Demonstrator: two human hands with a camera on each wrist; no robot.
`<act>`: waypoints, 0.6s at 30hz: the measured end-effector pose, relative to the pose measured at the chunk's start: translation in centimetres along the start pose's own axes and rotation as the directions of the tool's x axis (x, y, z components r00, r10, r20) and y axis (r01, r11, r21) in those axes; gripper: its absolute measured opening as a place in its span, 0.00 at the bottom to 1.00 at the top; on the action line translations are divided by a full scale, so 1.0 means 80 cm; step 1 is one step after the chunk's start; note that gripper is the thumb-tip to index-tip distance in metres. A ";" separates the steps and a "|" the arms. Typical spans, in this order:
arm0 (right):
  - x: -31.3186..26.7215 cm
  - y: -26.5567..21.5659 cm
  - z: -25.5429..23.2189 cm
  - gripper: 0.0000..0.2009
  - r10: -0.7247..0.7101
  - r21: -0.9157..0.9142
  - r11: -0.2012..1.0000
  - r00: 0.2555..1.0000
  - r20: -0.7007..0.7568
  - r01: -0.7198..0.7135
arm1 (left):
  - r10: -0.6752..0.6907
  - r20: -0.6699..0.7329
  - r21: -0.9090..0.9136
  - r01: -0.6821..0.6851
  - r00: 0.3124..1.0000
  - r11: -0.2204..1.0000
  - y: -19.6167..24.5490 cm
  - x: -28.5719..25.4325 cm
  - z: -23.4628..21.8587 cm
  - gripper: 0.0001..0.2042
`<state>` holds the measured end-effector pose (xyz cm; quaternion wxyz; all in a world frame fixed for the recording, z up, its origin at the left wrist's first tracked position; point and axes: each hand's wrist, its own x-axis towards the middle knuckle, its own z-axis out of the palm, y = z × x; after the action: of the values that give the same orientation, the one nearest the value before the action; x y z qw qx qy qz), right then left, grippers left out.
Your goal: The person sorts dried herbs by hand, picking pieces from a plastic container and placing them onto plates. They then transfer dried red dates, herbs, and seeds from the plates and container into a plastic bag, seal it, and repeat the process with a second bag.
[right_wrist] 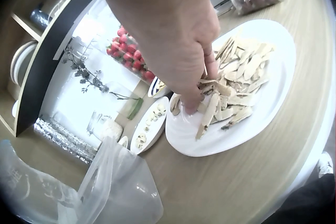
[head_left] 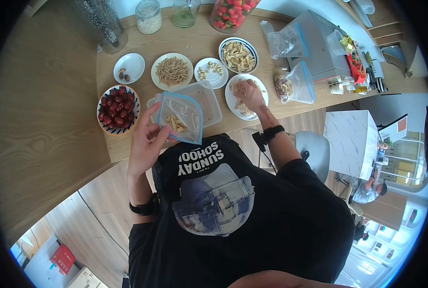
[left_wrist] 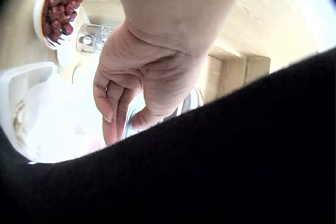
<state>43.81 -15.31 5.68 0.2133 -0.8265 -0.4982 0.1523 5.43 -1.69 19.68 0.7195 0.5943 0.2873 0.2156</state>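
My left hand [head_left: 144,146] pinches the edge of a clear zip bag [head_left: 190,113] with a blue seal. Pale slices [head_left: 176,123] lie at the bottom of the bag, which overlaps a clear plastic tub [head_left: 209,98] in the head view. In the left wrist view the thumb and fingers meet at the bag's edge, and a dark sleeve hides much below. My right hand [head_left: 251,96] reaches down onto a white plate [right_wrist: 210,148], its fingertips gripping among dried root slices [right_wrist: 247,71]. Part of the pile is hidden under that hand.
A bowl of red dates [head_left: 118,109] stands at the left. Behind are plates of brown strips [head_left: 172,71], white pieces [head_left: 211,72] and yellowish slices [head_left: 238,56]. Another filled zip bag [head_left: 298,86] is right of the plate, before a grey appliance [head_left: 314,43]. Glass jars [head_left: 148,19] line the back.
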 end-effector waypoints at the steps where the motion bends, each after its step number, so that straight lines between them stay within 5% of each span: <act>1: 0.001 -0.004 0.000 0.18 0.002 -0.001 1.000 1.000 -0.002 -0.002 | 0.001 0.002 0.000 -0.001 1.000 1.000 0.001 0.000 0.000 0.27; 9: 0.013 -0.015 0.003 0.16 0.198 0.099 0.976 0.980 -0.006 -0.196 | -0.017 -0.013 -0.006 0.017 1.000 1.000 0.001 -0.001 -0.001 0.27; 18: 0.022 0.015 0.034 0.14 0.157 -0.077 0.984 0.985 -0.077 -0.162 | -0.011 0.000 0.000 0.011 1.000 1.000 0.000 -0.001 -0.004 0.27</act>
<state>44.26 -13.74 2.70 0.1832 -0.8767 -0.4285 0.1189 5.16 -1.52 19.62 0.7206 0.5929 0.2906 0.2117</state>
